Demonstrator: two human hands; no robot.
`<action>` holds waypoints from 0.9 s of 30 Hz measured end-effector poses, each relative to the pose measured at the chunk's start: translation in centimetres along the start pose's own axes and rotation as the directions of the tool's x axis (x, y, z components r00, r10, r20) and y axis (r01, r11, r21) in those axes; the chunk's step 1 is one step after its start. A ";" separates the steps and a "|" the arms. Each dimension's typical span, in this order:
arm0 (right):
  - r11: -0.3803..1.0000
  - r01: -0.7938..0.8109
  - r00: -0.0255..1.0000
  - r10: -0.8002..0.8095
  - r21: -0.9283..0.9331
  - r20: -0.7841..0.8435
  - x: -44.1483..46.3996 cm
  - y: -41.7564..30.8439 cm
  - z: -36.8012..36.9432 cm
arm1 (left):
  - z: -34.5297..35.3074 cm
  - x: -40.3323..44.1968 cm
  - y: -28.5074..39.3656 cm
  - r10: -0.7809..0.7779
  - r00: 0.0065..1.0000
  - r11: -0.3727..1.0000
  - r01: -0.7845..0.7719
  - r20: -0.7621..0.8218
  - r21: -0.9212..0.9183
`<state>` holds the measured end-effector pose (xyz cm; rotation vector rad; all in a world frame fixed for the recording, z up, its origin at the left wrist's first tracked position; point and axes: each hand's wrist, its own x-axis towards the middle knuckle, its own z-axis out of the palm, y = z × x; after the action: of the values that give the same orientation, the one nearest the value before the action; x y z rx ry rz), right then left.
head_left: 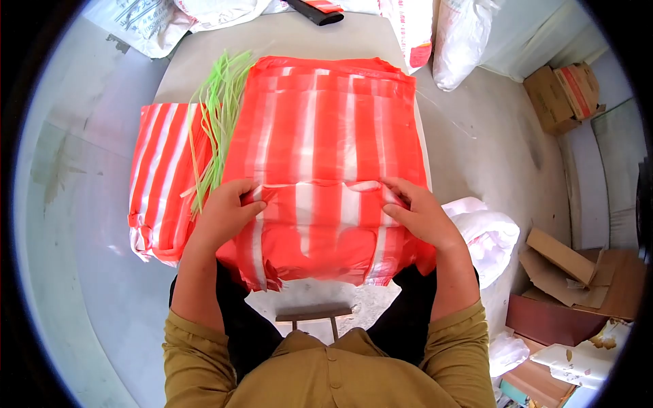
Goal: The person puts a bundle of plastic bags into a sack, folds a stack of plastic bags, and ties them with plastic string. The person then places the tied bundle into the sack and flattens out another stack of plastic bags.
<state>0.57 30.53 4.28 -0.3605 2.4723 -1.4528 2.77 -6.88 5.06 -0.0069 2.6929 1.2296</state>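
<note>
A wide stack of red and white striped plastic bags [326, 129] lies on the table in front of me, its near part hanging over the edge. My left hand [231, 209] pinches the left side of a fold in the top bag. On the right side of that fold, my right hand [420, 212] grips the plastic between thumb and fingers. Left of the stack is a smaller striped bundle [160, 177]. Green plastic strips [223, 112] lie between the two piles.
Printed white sacks [146, 26] and a dark roll [316, 12] are at the table's far edge [272, 34]. Right of it are a white bag [466, 41], a white bundle [483, 234] and cardboard boxes [554, 102]. A wooden stool [314, 315] stands below.
</note>
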 end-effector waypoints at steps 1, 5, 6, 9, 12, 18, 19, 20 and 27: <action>0.999 -0.033 0.999 0.032 0.013 0.021 -0.1 -0.2 -0.1 | 0.1 -0.1 0.3 -0.012 1.000 1.000 0.011 -0.010 -0.019; 0.993 -0.115 0.986 0.116 -0.009 0.116 -0.2 -0.7 -0.8 | 0.8 0.0 0.2 -0.012 0.998 0.998 0.008 -0.057 -0.060; 0.992 -0.123 0.982 0.127 -0.031 0.140 -0.1 -0.6 -0.9 | 0.8 0.0 0.4 -0.031 0.998 0.998 0.028 -0.056 -0.050; 0.988 -0.144 0.988 0.146 -0.047 0.040 0.0 -0.5 -0.1 | 0.8 0.0 1.3 -0.070 0.996 0.997 0.068 -0.062 -0.029; 0.993 -0.103 0.994 0.101 -0.055 -0.030 0.1 -0.3 0.5 | 0.9 0.0 1.5 -0.074 0.992 0.997 0.072 -0.100 -0.023; 0.969 -0.196 0.980 0.197 -0.153 -0.006 -0.4 -2.1 -0.4 | 0.4 -0.4 1.1 -0.029 0.992 0.997 0.038 -0.120 0.074; 0.977 -0.160 0.987 0.162 -0.138 0.003 -0.7 -1.8 -0.6 | 0.2 -0.5 0.8 -0.028 0.994 0.997 0.036 -0.104 0.073; 0.985 -0.124 0.992 0.127 -0.123 0.012 -0.9 -1.2 -0.8 | 0.0 -0.6 0.7 -0.028 0.996 0.997 0.034 -0.088 0.072; 0.988 -0.134 0.976 0.145 -0.077 0.161 -0.7 -1.0 -1.2 | -0.5 -0.9 1.2 -0.029 1.000 0.993 0.029 -0.003 0.116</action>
<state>0.88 31.29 5.81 -0.3004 2.3648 -1.2369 3.48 -6.54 6.42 -0.0316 2.7508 1.0635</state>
